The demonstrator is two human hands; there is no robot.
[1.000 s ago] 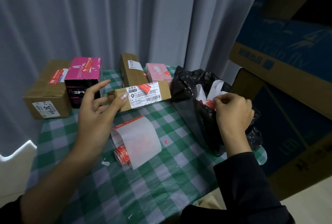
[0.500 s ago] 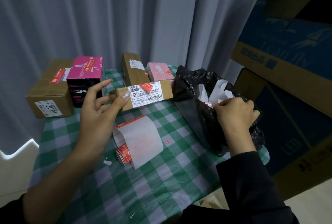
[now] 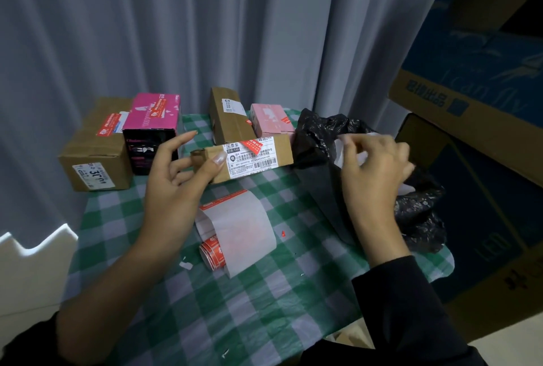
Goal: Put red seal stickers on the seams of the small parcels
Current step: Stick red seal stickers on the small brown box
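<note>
My left hand (image 3: 176, 189) pinches the left end of a long brown parcel (image 3: 258, 157), thumb on its front face. That parcel carries a white shipping label and a red seal sticker (image 3: 251, 146) on top. A roll of red stickers (image 3: 213, 254) lies on the table nearer to me, with its white backing strip (image 3: 241, 227) curled over it. My right hand (image 3: 373, 171) hovers over the mouth of a black plastic bag (image 3: 420, 213) with its fingers loosely apart. White backing paper (image 3: 338, 151) sits in the bag beneath them.
Behind stand a brown box (image 3: 97, 145), a magenta box (image 3: 152, 113), a tall brown box (image 3: 226, 113) and a pink box (image 3: 270, 118), each bearing a red sticker. The table (image 3: 264, 292) has a green checked cloth. Large cartons (image 3: 470, 107) stand at the right and a grey curtain behind.
My right hand pushed the white paper with its red scrap down into the black bag and has lifted with its fingers spread. My left hand stayed on the parcel.
</note>
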